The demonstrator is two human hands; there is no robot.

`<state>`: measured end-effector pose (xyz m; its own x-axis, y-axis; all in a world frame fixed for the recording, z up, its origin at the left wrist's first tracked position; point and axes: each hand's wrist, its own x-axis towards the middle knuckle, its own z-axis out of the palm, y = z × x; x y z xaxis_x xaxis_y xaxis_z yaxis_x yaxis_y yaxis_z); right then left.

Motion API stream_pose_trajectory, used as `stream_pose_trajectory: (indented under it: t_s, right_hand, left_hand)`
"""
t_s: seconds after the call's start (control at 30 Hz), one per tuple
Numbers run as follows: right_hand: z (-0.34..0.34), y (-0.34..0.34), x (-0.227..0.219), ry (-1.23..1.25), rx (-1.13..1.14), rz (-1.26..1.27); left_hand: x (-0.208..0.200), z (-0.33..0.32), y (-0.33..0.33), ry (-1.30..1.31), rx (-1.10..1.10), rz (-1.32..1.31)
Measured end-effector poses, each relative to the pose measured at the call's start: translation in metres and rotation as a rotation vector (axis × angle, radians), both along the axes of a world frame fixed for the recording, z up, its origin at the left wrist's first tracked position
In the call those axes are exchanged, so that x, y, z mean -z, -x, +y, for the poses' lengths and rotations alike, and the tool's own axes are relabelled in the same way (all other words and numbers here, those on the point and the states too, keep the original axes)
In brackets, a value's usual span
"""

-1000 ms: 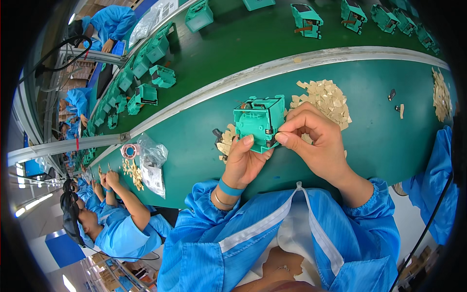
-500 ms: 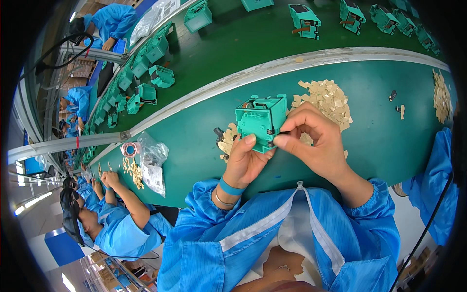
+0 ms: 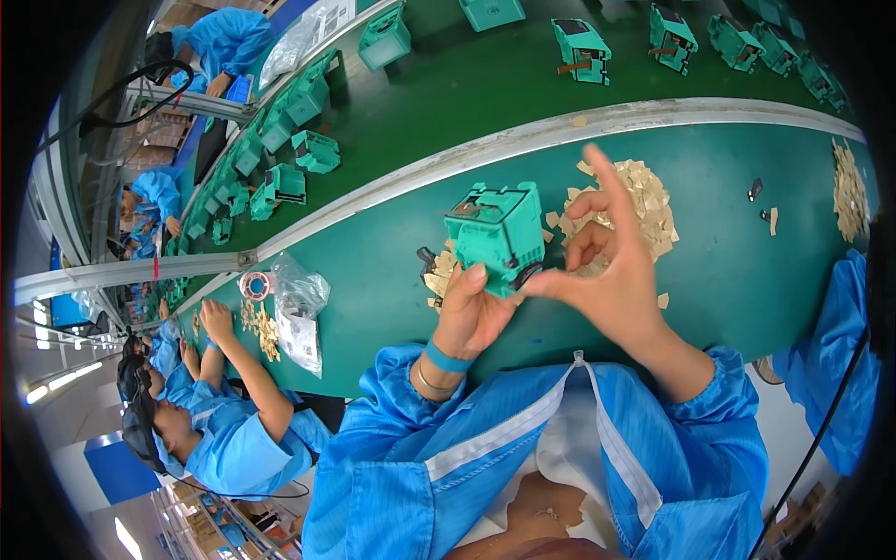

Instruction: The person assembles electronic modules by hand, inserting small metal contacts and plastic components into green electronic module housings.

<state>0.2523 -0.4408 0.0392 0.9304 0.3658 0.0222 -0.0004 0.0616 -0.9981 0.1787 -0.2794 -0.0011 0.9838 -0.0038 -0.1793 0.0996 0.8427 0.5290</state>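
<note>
Left hand (image 3: pixel 478 313) grips a teal plastic housing (image 3: pixel 497 235) from below, above the green tabletop (image 3: pixel 728 271).

Its fingers are clamped on the housing's lower edge, holding it just off the tabletop in front of the person's chest. Right hand (image 3: pixel 611 271) touches the housing's lower right corner with thumb and fingertip pinched together, the other fingers spread upward and holding nothing. Behind it lies a heap of small tan pieces (image 3: pixel 644 201). More teal housings (image 3: pixel 581 47) sit on the conveyor belt (image 3: pixel 448 103) beyond.
</note>
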Motion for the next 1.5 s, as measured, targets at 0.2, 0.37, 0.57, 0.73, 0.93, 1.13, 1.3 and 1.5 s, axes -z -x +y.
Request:
stream_pose_trajectory:
  t_s: [0.2, 0.37, 0.57, 0.73, 0.93, 1.13, 1.3, 1.5]
  right_hand:
    - [-0.003, -0.009, 0.022, -0.324, -0.178, 0.09]
    - [0.004, -0.003, 0.02, -0.305, -0.217, 0.197]
    - [0.004, -0.002, 0.018, -0.346, -0.26, 0.317]
    - [0.0, -0.004, 0.017, -0.398, -0.244, 0.363]
    - [-0.001, -0.005, 0.022, -0.247, -0.282, 0.204]
    - [-0.01, -0.025, 0.031, -0.149, -0.034, 0.126]
    - [-0.01, -0.022, 0.03, -0.005, -0.018, -0.069]
    - [-0.011, -0.029, 0.044, 0.031, 0.041, -0.229]
  left_hand:
    - [0.017, 0.005, -0.002, 0.187, 0.054, -0.132]
    - [0.009, 0.0, -0.001, 0.047, 0.035, 0.004]
    - [0.01, -0.005, -0.003, 0.085, 0.052, 0.015]
    - [0.015, -0.004, -0.003, 0.106, 0.082, 0.003]
    - [0.005, -0.01, -0.006, 0.117, 0.02, 0.062]
    - [-0.014, 0.047, -0.042, -0.298, -0.213, 0.086]
    - [0.029, 0.167, -0.115, -0.677, -0.465, 0.317]
    - [0.008, 0.151, -0.127, -0.994, -0.555, 0.333]
